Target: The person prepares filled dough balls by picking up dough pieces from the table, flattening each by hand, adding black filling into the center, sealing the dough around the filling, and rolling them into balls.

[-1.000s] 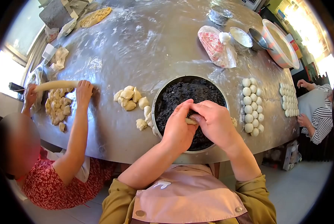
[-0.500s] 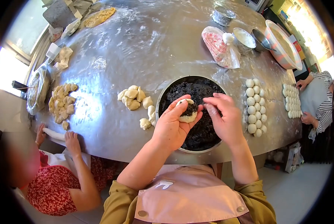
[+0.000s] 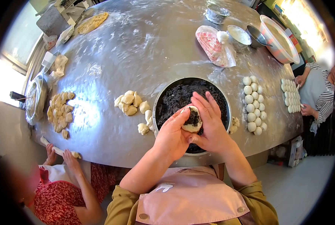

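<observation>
A round piece of white dough [image 3: 192, 127], cupped around dark crumbly filling, sits between my hands. My left hand [image 3: 172, 135] grips it from the left, thumb along its upper edge. Against its right side lies my right hand [image 3: 211, 125], fingers long and pointing away, thumb below the dough. Both hands are over a wide round metal pan [image 3: 155, 108] of the same black filling [image 3: 175, 93]. The parts of the dough under my fingers are hidden.
Dough pieces [image 3: 128, 99] lie left of the pan, more [image 3: 60, 110] farther left. White dough balls [image 3: 248, 99] stand in rows at right, beside flattened pieces [image 3: 291, 95]. A bag [image 3: 216, 47] and bowls [image 3: 238, 35] are behind. One co-worker [image 3: 64, 195] rolls dough; another [image 3: 315, 90] stands right.
My right hand has moved left onto the dough, which was in my left hand alone. The co-worker at left has shifted the dough roll. The whole view has tilted slightly.
</observation>
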A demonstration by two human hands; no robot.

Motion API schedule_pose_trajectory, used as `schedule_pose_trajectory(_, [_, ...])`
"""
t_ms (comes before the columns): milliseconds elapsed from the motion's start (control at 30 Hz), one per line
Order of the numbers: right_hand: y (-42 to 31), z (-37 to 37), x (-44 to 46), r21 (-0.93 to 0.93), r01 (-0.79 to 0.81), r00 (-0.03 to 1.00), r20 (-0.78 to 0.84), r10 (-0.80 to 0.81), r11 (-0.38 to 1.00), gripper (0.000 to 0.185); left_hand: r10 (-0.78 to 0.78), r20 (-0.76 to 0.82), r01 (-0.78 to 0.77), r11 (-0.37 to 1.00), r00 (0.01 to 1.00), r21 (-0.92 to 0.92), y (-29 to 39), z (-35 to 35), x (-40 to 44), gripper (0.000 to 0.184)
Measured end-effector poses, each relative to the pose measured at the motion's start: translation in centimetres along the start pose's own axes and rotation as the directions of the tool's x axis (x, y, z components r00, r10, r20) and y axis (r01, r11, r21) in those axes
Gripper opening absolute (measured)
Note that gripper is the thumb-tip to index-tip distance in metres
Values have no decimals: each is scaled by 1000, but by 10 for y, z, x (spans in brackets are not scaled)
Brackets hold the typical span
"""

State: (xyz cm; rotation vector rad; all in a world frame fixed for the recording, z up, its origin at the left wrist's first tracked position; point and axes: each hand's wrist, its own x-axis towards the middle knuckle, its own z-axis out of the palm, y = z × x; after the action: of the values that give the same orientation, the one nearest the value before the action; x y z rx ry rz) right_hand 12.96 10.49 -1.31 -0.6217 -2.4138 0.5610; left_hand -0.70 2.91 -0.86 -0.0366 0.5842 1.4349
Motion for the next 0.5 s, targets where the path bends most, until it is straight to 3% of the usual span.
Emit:
schedule_pose_trajectory(33, [1, 6, -1, 7, 3, 999, -45, -3, 1000, 77, -28, 46, 28, 1000, 999, 8, 1, 2, -1, 31])
schedule_pose_trajectory(67, [0, 7, 0, 9, 12, 998, -67, -12, 1000, 75, -22, -80, 24, 999, 997, 23, -4, 12, -2, 25])
schedule_pose_trajectory(167, [-3, 11, 2, 9, 33, 993, -115, -31, 999, 69, -64, 55, 66, 997, 996, -40, -7, -1, -6, 22])
schedule_pose_trajectory(267, [-12, 16, 4, 13, 23, 988, -150, -21, 1000, 62, -41, 67, 39, 999, 997, 29, -8, -7, -4, 25])
schedule_pose_trajectory(367, [-13, 20, 3, -17, -6, 993, -117, 3, 1000, 73, -3, 20, 1, 996, 1000, 86, -12, -11, 0, 32])
schedule_pose_trajectory(500, [-14, 12, 6, 114, -36, 996, -74, 45, 993, 72, 28, -55, -21, 991, 998, 129, -14, 4, -7, 38])
